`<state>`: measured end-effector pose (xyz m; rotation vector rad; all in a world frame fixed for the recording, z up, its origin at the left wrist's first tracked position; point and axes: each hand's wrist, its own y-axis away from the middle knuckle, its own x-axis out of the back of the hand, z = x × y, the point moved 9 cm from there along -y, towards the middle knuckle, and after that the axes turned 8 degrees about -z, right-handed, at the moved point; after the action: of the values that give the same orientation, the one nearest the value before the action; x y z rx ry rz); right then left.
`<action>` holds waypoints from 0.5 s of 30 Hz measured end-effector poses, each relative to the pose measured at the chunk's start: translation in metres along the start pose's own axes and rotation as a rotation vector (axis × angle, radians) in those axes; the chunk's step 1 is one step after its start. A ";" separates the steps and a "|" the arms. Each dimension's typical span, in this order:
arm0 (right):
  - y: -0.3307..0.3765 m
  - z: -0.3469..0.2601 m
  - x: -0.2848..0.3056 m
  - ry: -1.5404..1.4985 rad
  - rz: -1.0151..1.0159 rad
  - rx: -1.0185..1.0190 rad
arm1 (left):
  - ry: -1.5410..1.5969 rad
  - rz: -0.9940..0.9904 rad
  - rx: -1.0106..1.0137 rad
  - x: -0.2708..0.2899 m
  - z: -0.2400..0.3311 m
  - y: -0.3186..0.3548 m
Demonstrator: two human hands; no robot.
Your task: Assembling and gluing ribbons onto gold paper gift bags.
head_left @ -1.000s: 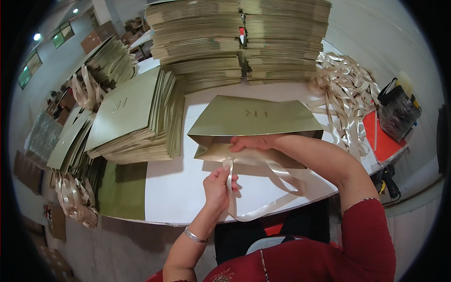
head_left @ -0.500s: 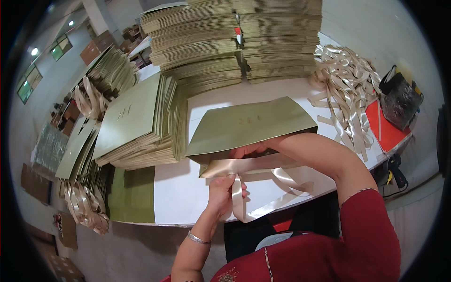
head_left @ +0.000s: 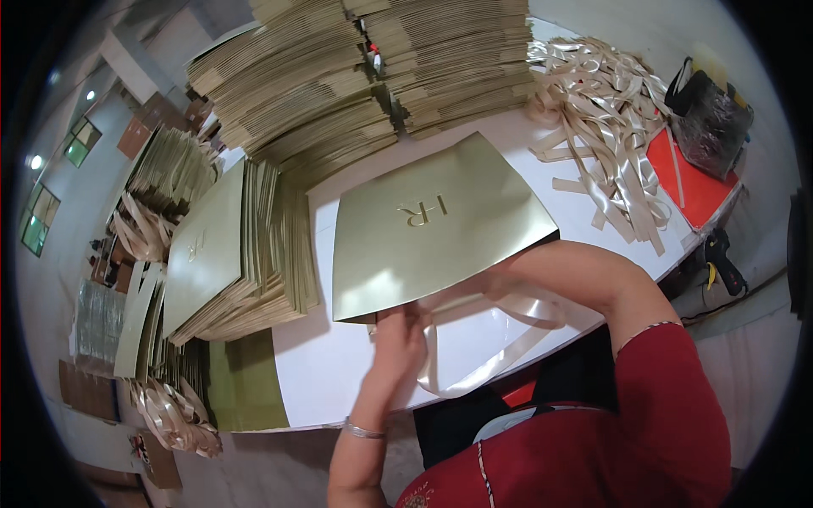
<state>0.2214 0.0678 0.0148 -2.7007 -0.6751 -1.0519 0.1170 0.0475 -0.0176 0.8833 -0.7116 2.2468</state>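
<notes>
A flat gold paper bag (head_left: 432, 229) with an embossed mark lies tilted on the white table (head_left: 330, 381), its open lower edge toward me. My left hand (head_left: 398, 334) pinches a cream ribbon (head_left: 500, 356) right at that edge; the ribbon hangs in a loop over the table's front. My right forearm (head_left: 584, 275) reaches in from the right, and the hand at its end is tucked under the bag's edge, mostly hidden.
Tall stacks of flat gold bags (head_left: 373, 68) fill the back of the table, with a lower stack (head_left: 237, 245) at the left. Loose cream ribbons (head_left: 610, 110) are heaped at the right, beside a red sheet (head_left: 690, 182) and a black bag (head_left: 707, 118). More bags with ribbons (head_left: 174, 415) lie lower left.
The gold bag has been raised and tipped toward me. My left hand has slid up the ribbon to the bag's edge, and my right hand has gone under that edge.
</notes>
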 end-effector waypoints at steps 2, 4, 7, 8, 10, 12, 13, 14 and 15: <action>0.023 -0.001 0.001 0.057 0.006 0.031 | 0.092 -0.294 0.129 -0.013 -0.050 -0.001; 0.049 0.004 0.001 0.113 0.010 0.044 | 0.157 -0.219 0.217 0.003 -0.049 -0.008; 0.060 0.002 0.002 0.198 0.003 0.105 | -0.169 -0.097 -0.018 0.014 -0.052 -0.003; 0.059 0.000 0.003 0.225 0.001 0.117 | -0.389 -0.027 -0.216 0.018 -0.032 0.000; 0.100 0.021 0.011 0.361 -0.069 -0.107 | -0.522 0.020 -0.351 0.025 -0.015 0.010; 0.131 0.067 0.015 0.517 -0.543 -0.477 | -0.634 -0.148 -0.625 0.017 0.001 0.031; 0.142 0.076 0.019 0.516 -0.542 -0.488 | -0.662 -0.168 -0.755 0.012 0.010 0.036; 0.146 0.079 0.024 0.534 -0.463 -0.375 | -0.654 -0.165 -0.763 0.014 0.011 0.036; 0.145 0.080 0.027 0.550 -0.384 -0.258 | -0.671 -0.170 -0.778 0.012 0.011 0.038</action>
<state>0.3544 -0.0262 -0.0246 -2.3239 -1.0157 -1.9934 0.0882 0.0189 -0.0110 1.2034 -1.5892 1.2929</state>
